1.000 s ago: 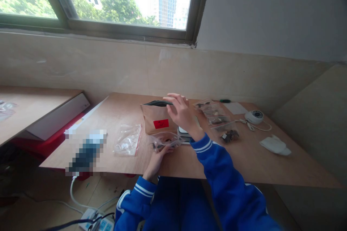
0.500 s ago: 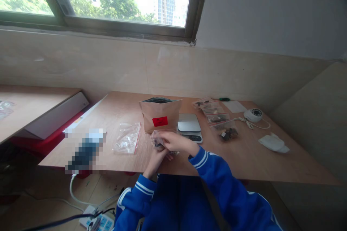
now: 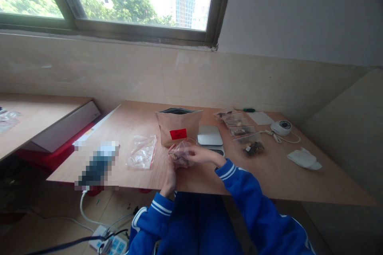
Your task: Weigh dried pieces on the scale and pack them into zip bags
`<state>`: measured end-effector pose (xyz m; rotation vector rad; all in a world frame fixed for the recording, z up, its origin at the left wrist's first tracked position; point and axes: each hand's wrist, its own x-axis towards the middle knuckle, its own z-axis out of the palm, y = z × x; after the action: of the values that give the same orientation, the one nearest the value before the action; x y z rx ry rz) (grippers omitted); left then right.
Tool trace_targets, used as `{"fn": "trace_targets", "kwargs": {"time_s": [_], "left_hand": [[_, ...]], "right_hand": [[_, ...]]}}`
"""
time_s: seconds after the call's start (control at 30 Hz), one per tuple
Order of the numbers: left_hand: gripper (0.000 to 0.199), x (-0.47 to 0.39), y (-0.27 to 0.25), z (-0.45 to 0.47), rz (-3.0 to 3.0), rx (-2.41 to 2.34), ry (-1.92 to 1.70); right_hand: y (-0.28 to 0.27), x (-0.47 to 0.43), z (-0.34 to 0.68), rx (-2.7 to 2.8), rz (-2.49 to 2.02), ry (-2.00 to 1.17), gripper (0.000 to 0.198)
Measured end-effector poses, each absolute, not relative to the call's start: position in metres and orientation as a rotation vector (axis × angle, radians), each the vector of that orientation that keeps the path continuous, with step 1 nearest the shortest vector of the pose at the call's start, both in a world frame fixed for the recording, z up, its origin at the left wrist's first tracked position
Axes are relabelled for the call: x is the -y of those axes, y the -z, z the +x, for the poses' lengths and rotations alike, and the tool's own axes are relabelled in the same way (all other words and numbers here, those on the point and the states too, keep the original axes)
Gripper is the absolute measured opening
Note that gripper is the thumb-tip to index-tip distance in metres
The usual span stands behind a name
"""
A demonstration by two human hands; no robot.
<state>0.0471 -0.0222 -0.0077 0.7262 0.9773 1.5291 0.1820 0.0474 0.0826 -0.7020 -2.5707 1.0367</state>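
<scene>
Between my two hands is a clear plastic bag (image 3: 182, 155) with dark and brownish bits inside. My left hand (image 3: 171, 171) grips its left side from below, close to the table's front edge. From the right, my right hand (image 3: 197, 154) holds the bag's upper part, fingers curled. Just behind the bag stands an upright brown paper pouch (image 3: 178, 118) with a red label, its top gaping. A small kitchen scale (image 3: 210, 136) sits right of the pouch, partly covered by my right hand. An empty clear zip bag (image 3: 141, 152) lies flat to the left.
Several filled zip bags (image 3: 241, 130) lie right of the scale. Farther right are a white dome camera (image 3: 280, 127) with its cable, a sheet of paper (image 3: 260, 118), a green marker (image 3: 249, 110) and a crumpled white tissue (image 3: 304, 160). A power strip (image 3: 112, 244) rests on the floor.
The bag in my hands has turned and now stands more upright. My left hand has moved from under it to its left side; my right hand has shifted slightly right.
</scene>
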Motion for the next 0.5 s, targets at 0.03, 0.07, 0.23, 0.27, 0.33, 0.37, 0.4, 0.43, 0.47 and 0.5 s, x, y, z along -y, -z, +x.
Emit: {"fn": "trace_targets", "kwargs": {"time_s": [0.03,0.07,0.23,0.27,0.33,0.37,0.4,0.43,0.47,0.5], "left_hand": [[0.074,0.022,0.007,0.047,0.718,-1.003,-1.551],[0.074,0.021,0.006,0.047,0.719,-1.041,-1.554],[0.067,0.019,0.005,0.048,0.816,-1.179,-1.567],[0.065,0.018,0.005,0.048,0.835,-1.174,-1.597],[0.062,0.018,0.005,0.048,0.856,-1.145,-1.641],[0.062,0.018,0.004,0.048,0.859,-1.125,-1.644],[0.063,0.019,0.003,0.047,0.858,-1.109,-1.643],[0.064,0.020,0.002,0.047,0.855,-1.100,-1.646],[0.066,0.021,0.000,0.046,0.850,-1.101,-1.659],[0.067,0.022,-0.001,0.045,0.842,-1.111,-1.675]], "right_hand": [[-0.081,-0.046,0.184,2.571,-0.681,-1.080,0.036],[-0.080,-0.045,0.185,2.569,-0.653,-1.139,0.039],[-0.073,-0.041,0.183,2.562,-0.633,-1.248,0.048],[-0.072,-0.041,0.181,2.562,-0.663,-1.220,0.046],[-0.071,-0.041,0.177,2.570,-0.730,-1.118,0.037],[-0.070,-0.041,0.175,2.578,-0.757,-1.054,0.031],[-0.070,-0.040,0.174,2.589,-0.774,-0.988,0.026],[-0.069,-0.039,0.173,2.601,-0.787,-0.928,0.021],[-0.068,-0.038,0.174,2.613,-0.797,-0.880,0.019],[-0.068,-0.036,0.175,2.623,-0.810,-0.846,0.019]]}}
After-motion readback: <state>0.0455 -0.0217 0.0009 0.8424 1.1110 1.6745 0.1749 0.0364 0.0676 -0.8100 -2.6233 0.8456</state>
